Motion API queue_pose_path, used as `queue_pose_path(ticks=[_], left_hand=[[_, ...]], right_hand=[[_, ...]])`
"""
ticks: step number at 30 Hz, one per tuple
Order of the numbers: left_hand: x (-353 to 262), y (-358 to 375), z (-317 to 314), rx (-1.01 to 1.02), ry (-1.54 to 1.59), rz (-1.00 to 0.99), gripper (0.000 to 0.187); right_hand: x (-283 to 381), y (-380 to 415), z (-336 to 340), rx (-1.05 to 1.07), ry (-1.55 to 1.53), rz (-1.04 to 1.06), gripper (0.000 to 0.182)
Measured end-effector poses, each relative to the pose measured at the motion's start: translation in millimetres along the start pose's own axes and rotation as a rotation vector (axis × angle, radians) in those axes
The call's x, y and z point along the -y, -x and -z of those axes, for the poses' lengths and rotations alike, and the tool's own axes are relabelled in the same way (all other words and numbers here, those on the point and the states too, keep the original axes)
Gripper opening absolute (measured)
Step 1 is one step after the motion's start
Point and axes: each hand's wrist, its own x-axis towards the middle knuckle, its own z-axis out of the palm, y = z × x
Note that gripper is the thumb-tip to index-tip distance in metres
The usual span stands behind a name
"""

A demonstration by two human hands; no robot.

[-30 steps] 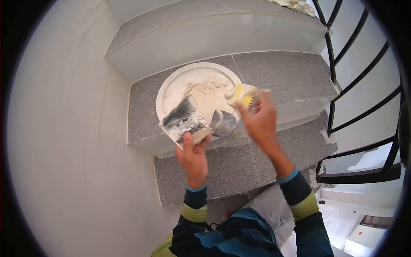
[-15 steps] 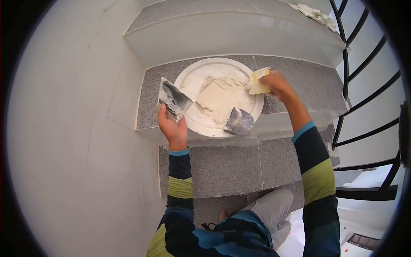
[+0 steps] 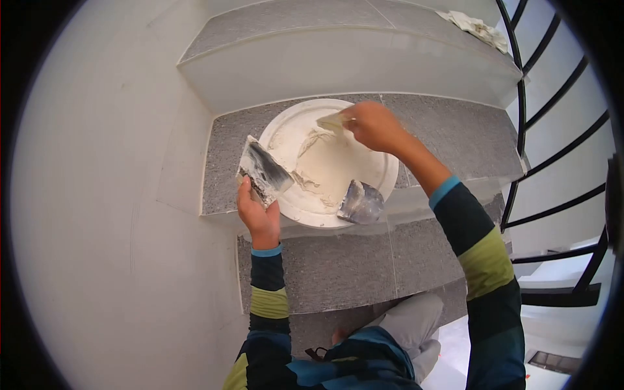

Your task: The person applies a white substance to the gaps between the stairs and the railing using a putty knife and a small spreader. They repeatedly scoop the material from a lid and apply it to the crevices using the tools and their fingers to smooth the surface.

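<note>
My left hand [image 3: 259,218] is closed on the lower edge of a flat dark plate [image 3: 266,168] smeared with white paste, held tilted at the left rim of a round white tray [image 3: 383,166]. My right hand [image 3: 374,125] grips a thin pale-yellow putty spreader [image 3: 332,121] above the far part of the tray, partly blurred. Beneath it, white putty [image 3: 335,166] covers the middle of the tray in a thick, ridged layer. A blue-grey curved scraper [image 3: 364,203] with dried paste on it lies on the tray's near right side.
The tray sits on a grey speckled stair step [image 3: 448,130]. A white wall [image 3: 117,169] borders the left, and black metal railing [image 3: 522,117] runs along the right. On the step above, a crumpled whitish cloth [image 3: 476,29] lies near the railing.
My right hand has moved left with the spreader, from the tray's right rim to over its far part. My left hand still holds the plate. The view has shifted slightly.
</note>
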Motion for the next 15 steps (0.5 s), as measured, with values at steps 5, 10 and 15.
queue_pose_path(ticks=[5, 10, 15], left_hand=[[2, -4, 12, 0.024, 0.004, -0.015, 0.037], [16, -11, 34, -0.094, -0.270, -0.161, 0.033], [17, -15, 52, 0.004, -0.863, -0.400, 0.041]], right_hand=[[0, 11, -8, 0.137, 0.353, 0.368, 0.026], [-5, -3, -3, 0.114, 0.426, 0.423, 0.019], [7, 21, 9, 0.247, 0.549, 0.403, 0.010]])
